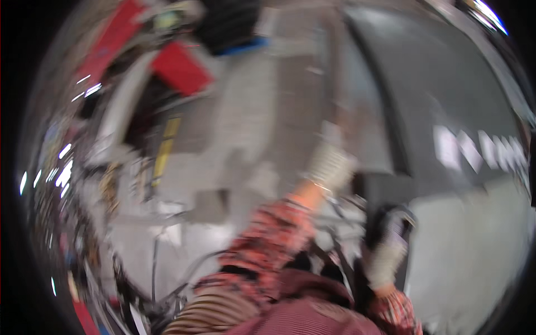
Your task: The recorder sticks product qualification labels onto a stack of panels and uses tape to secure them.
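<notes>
My left hand (330, 166), in a pale knitted glove, reaches forward to the edge of a long grey metal piece (363, 111). Motion smears its fingers, so I cannot tell whether they hold anything. Closer to my body on the right, my right hand (386, 259), in a similar glove, is closed around a dark object with a rounded end (397, 218). Blur hides what kind of object it is. It is held beside the corner of a large dark grey panel (441, 72) bearing white markings.
A pale grey flat surface (463, 251) fills the lower right. Red boxy things (181, 68) and a black bulky item (229, 25) are at the upper left. A yellow strip (166, 151) lies on the floor. Cables (190, 273) and clutter spread at the lower left.
</notes>
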A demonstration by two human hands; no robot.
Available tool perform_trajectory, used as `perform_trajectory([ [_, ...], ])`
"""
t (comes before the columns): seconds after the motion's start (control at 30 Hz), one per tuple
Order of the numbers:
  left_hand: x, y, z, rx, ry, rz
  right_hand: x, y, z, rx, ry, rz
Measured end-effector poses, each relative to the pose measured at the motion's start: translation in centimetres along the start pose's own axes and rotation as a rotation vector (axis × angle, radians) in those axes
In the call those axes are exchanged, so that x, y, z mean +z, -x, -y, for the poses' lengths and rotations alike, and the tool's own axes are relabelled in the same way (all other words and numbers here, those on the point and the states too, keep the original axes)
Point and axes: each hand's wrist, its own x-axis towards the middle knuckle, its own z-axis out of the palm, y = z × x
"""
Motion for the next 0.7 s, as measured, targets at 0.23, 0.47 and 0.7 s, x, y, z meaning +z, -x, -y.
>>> perform_trajectory([
  [0.23,2.7,0.9,-6.4,-0.404,1.298,-0.652,0.5,0.0,1.2,-0.293,0.271,-0.021],
  [0.47,4.3,9.6,-12.8,-0.640,1.211,-0.054,-2.1,0.5,0.2,-0.205,-0.144,0.017],
  [0.7,5.1,10.9,-12.9,-0.349,1.367,-0.332,-5.7,-0.3,-3.6,-0.263,-0.425,-0.027],
])
